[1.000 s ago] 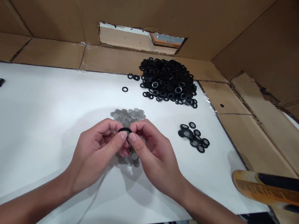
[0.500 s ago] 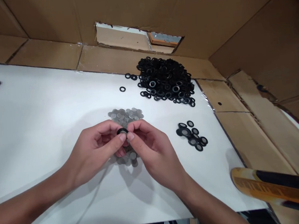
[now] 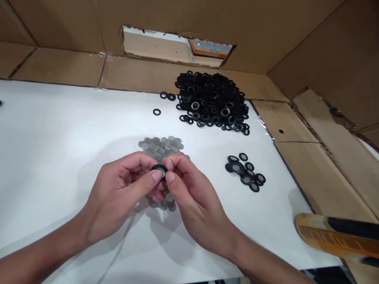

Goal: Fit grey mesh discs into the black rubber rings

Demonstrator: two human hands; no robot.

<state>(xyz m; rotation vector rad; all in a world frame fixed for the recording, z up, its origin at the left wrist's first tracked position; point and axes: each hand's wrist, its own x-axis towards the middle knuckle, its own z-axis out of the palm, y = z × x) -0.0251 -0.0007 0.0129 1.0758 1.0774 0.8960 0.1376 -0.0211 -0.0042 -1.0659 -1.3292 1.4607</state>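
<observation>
Black rubber washer (image 3: 157,168) is pinched at centre frame between the fingertips (image 3: 157,175) of the left hand (image 3: 116,198) and those of the right hand (image 3: 195,197), both closed on it, just above a pile of grey metal discs (image 3: 160,145).

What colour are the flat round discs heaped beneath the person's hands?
The flat round discs are dull grey, best seen in the head view.
</observation>
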